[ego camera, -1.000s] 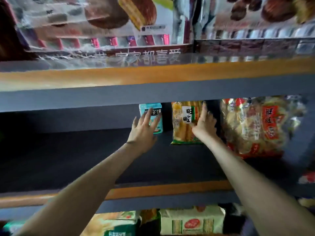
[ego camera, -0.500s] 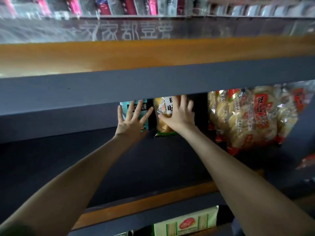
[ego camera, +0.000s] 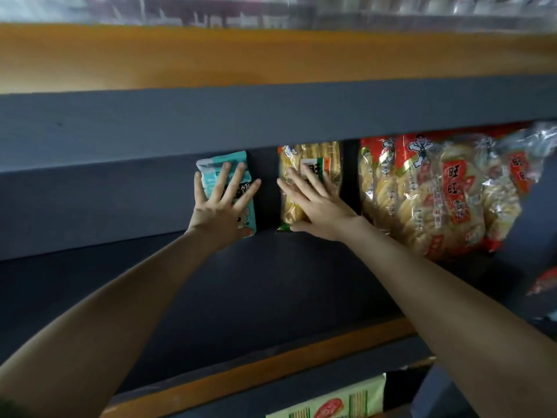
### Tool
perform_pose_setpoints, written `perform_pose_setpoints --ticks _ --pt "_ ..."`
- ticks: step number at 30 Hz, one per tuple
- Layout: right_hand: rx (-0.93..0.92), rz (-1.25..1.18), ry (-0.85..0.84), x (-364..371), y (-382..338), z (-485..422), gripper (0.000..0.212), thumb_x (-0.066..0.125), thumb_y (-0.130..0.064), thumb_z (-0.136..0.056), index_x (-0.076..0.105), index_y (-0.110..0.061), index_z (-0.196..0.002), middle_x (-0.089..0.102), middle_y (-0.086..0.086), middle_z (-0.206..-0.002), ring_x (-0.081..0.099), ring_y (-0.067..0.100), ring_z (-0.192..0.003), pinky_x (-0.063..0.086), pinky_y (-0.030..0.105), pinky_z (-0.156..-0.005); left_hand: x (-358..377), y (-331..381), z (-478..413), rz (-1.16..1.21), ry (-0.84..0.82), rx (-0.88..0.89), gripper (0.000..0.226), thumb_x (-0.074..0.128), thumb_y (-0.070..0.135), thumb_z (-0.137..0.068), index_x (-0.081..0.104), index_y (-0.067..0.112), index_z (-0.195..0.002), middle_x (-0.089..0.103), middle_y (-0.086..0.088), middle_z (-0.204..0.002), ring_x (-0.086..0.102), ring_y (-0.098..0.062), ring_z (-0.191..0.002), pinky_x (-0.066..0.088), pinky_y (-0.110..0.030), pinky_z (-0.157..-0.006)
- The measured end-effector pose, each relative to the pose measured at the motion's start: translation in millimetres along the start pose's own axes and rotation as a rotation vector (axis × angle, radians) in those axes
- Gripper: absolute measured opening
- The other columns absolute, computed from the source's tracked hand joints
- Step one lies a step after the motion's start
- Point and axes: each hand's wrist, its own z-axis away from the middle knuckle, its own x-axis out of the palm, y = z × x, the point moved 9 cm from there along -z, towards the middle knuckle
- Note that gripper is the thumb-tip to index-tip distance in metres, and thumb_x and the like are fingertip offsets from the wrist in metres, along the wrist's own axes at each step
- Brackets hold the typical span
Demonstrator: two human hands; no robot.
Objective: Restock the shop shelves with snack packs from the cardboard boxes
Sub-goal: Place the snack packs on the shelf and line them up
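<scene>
Since half second ago: both hands slid further up pack faces, right hand flatter on its pack. Left hand [ego camera: 221,203] grip: fingers straight, spread, palm pressing upright teal plastic snack pack [ego camera: 232,188] against rear of dark grey shelf [ego camera: 271,282]. Right hand [ego camera: 319,206] grip: fingers straight, flat on upright yellow rice-cracker pack [ego camera: 310,176], nothing clasped. Packs stand apart, narrow gap between. Right of them, large red-and-clear bags of rice crackers [ego camera: 437,194]. Orange shelf edge [ego camera: 241,55] above.
</scene>
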Motion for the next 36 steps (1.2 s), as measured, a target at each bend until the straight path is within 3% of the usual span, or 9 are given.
perform_pose_setpoints --ticks 6,10,14,18,25,28,30,33,36 --pt "0.079 0.150 -0.037 14 6 -11 0.098 0.050 -0.062 -0.088 -0.028 -0.038 -0.144 -0.043 -0.005 -0.144 -0.042 0.024 -0.134 -0.015 0.067 -0.105 3 -1 -1 0.000 -0.058 0.000 0.106 0.036 0.080 -0.081 -0.048 0.033 -0.127 -0.050 -0.003 -0.138 -0.030 -0.034 -0.141 -0.010 -0.069 -0.106" --pt "0.032 0.241 -0.136 20 30 -12 0.079 0.049 -0.035 -0.099 -0.011 -0.037 -0.151 -0.048 -0.006 -0.140 -0.043 0.025 -0.133 -0.015 0.064 -0.108 3 0 -1 -0.035 -0.044 -0.005 0.105 0.036 0.080 -0.081 -0.043 0.033 -0.131 -0.047 -0.006 -0.142 -0.029 -0.034 -0.142 -0.009 -0.069 -0.107" --pt "0.074 0.348 -0.153 17 49 -2 0.101 0.052 0.008 -0.087 -0.012 -0.038 -0.151 -0.053 -0.006 -0.136 -0.046 0.025 -0.130 -0.014 0.058 -0.109 -4 0 2 -0.083 -0.056 -0.015 0.105 0.039 0.078 -0.082 -0.035 0.031 -0.140 -0.036 -0.010 -0.153 -0.026 -0.033 -0.143 -0.006 -0.068 -0.109" --pt "0.057 0.344 -0.119 -5 25 2 0.099 0.049 -0.002 -0.091 -0.025 -0.040 -0.145 -0.050 -0.009 -0.138 -0.046 0.021 -0.129 -0.012 0.062 -0.111 -25 -3 12 -0.023 -0.098 -0.093 0.101 0.037 0.073 -0.088 -0.040 0.029 -0.135 -0.037 -0.009 -0.153 -0.027 -0.033 -0.143 -0.005 -0.069 -0.108" --pt "-0.052 -0.177 0.015 -83 -80 45 0.089 0.057 -0.029 -0.094 -0.010 -0.031 -0.152 -0.026 -0.002 -0.157 -0.025 0.022 -0.144 0.001 0.053 -0.119 -91 -9 87 0.340 -0.221 -0.351 0.087 0.042 0.058 -0.093 -0.010 0.024 -0.153 -0.027 -0.009 -0.157 -0.024 -0.029 -0.145 -0.009 -0.060 -0.112" --pt "-0.118 -0.466 0.088 -116 -131 82 0.080 0.059 -0.029 -0.093 0.009 -0.023 -0.154 -0.003 0.003 -0.161 0.004 0.027 -0.147 0.012 0.041 -0.119 -140 -3 159 0.522 0.012 -0.447 0.068 0.049 0.049 -0.090 0.034 0.014 -0.147 0.018 -0.019 -0.158 0.018 -0.036 -0.145 0.015 -0.059 -0.113" --pt "-0.194 -0.662 0.201 -142 -169 122 0.066 0.060 -0.023 -0.092 0.028 -0.015 -0.149 0.022 0.006 -0.156 0.022 0.025 -0.141 0.018 0.033 -0.115 -173 6 227 0.606 0.165 -0.520 0.059 0.047 0.043 -0.086 0.054 0.007 -0.131 0.045 -0.020 -0.142 0.046 -0.039 -0.128 0.037 -0.052 -0.105" --pt "-0.365 -0.934 0.214 -152 -242 200 0.046 0.058 -0.016 -0.092 0.047 -0.010 -0.136 0.047 0.005 -0.137 0.040 0.018 -0.128 0.030 0.027 -0.107 -205 38 348 0.694 0.114 -0.773 0.043 0.054 0.027 -0.094 0.050 0.011 -0.134 0.048 -0.006 -0.140 0.045 -0.022 -0.126 0.036 -0.028 -0.099" --pt "-0.611 -1.065 0.000 -137 -335 294 0.042 0.058 -0.013 -0.091 0.052 -0.009 -0.132 0.053 0.006 -0.128 0.043 0.016 -0.121 0.029 0.020 -0.100 -229 86 480 0.655 -0.008 -1.082 0.042 0.058 0.016 -0.093 0.050 0.009 -0.134 0.053 -0.008 -0.133 0.053 -0.026 -0.117 0.037 -0.024 -0.092"
